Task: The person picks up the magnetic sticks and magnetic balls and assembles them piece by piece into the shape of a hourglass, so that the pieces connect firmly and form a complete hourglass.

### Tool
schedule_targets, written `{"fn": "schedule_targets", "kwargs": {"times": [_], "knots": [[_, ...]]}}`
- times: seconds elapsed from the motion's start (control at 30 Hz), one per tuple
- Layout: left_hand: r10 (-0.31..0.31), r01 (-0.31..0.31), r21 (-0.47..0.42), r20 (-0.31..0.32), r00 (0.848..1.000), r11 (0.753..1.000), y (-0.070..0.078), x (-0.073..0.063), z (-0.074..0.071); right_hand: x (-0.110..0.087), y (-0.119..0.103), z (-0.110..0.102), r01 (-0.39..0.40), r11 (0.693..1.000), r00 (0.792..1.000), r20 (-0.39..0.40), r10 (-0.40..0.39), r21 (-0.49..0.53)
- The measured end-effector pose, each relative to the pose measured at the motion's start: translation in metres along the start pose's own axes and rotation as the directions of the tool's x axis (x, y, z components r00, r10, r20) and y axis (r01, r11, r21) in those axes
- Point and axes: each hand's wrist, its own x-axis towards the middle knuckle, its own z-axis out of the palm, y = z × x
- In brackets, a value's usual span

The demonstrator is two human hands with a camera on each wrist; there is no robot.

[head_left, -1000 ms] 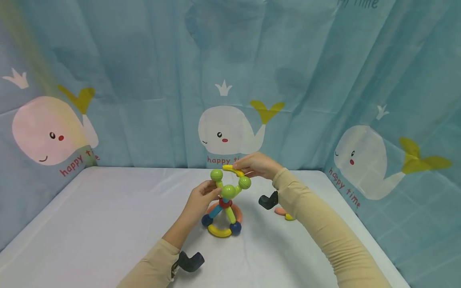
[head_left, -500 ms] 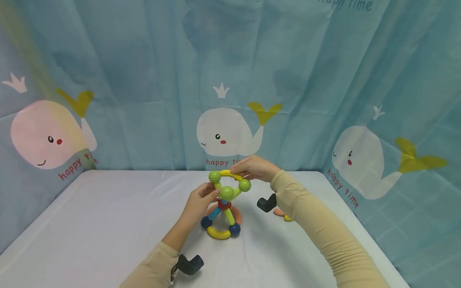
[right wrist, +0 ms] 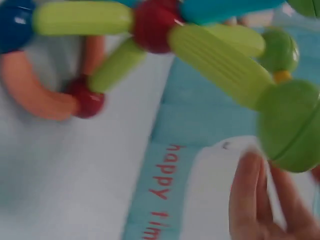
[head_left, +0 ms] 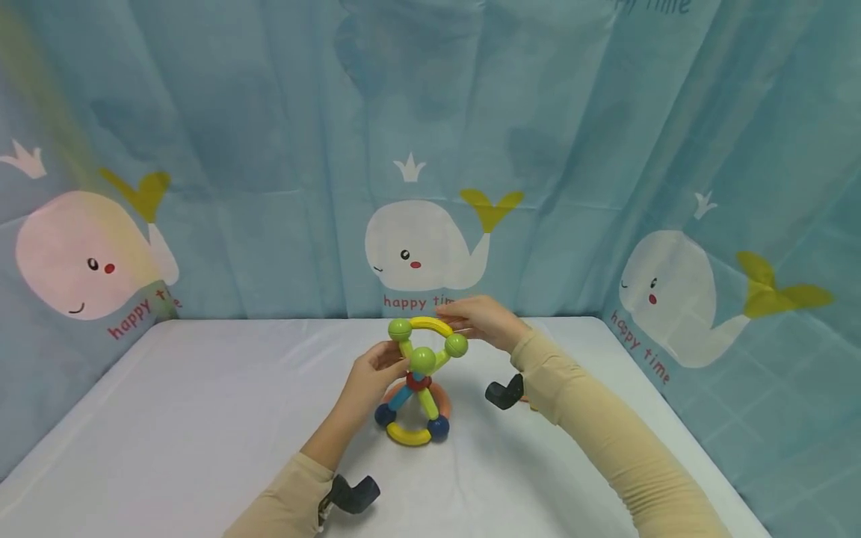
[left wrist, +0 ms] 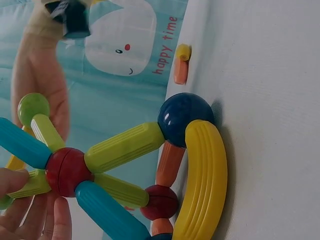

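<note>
A toy of magnetic rods and balls stands upright on the table, its red centre ball [left wrist: 69,172] joining blue and lime rods. Its base has dark blue balls [head_left: 439,428] and a curved yellow rod [left wrist: 202,175]. My left hand [head_left: 371,373] pinches a lime rod [left wrist: 32,184] of the upper part between thumb and fingers. Across the top, another curved yellow rod [head_left: 430,324] spans two green balls [head_left: 456,345]. Beside that right-hand ball, my right hand [head_left: 486,321] has its fingers extended; in the right wrist view they show just below a green ball [right wrist: 290,125].
Loose orange [left wrist: 181,71] and yellow [left wrist: 183,52] pieces lie on the table to the right, mostly hidden by the right forearm in the head view. A blue whale-print curtain [head_left: 282,187] surrounds the white table [head_left: 235,418]. Black camera mounts [head_left: 504,391] sit on both wrists.
The right hand lowered the curved yellow rod's free end onto the left green ball, then let go and slid slightly right. The left hand keeps its hold.
</note>
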Motion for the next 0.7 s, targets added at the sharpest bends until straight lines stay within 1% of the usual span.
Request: {"fn": "schedule_targets", "kwargs": {"times": [0.07,0.17,0.23,0.33,0.4,0.47,0.57,0.7], "knots": [[-0.009,0.009,-0.001,0.011,1.000,1.000,0.000,-0.001,-0.001,-0.004,0.013,-0.001,-0.049,0.997,0.998,-0.046,0.052,0.064],[-0.015,0.015,0.018,0.032,0.999,1.000,-0.001,-0.001,-0.003,-0.011,0.039,0.001,-0.133,0.978,0.985,-0.087,0.148,0.162],[-0.023,0.021,0.043,0.047,0.999,0.999,-0.002,-0.001,-0.006,-0.017,0.058,0.006,-0.188,0.965,0.976,-0.077,0.204,0.183],[-0.033,0.026,0.086,0.087,0.996,0.996,-0.005,-0.001,-0.010,-0.028,0.084,0.016,-0.242,0.954,0.967,-0.038,0.252,0.176],[-0.046,0.031,0.124,0.116,0.992,0.992,-0.007,-0.001,-0.013,-0.036,0.095,0.024,-0.256,0.953,0.966,0.009,0.258,0.158],[-0.051,0.029,0.149,0.152,0.987,0.988,-0.009,-0.001,-0.016,-0.041,0.101,0.031,-0.258,0.954,0.966,0.047,0.254,0.155],[-0.051,0.013,0.177,0.212,0.976,0.984,-0.011,0.000,-0.019,-0.045,0.103,0.039,-0.257,0.955,0.966,0.071,0.249,0.147],[-0.023,-0.031,0.188,0.278,0.960,0.982,-0.013,0.001,-0.021,-0.045,0.101,0.048,-0.242,0.963,0.968,0.091,0.232,0.121]]}}
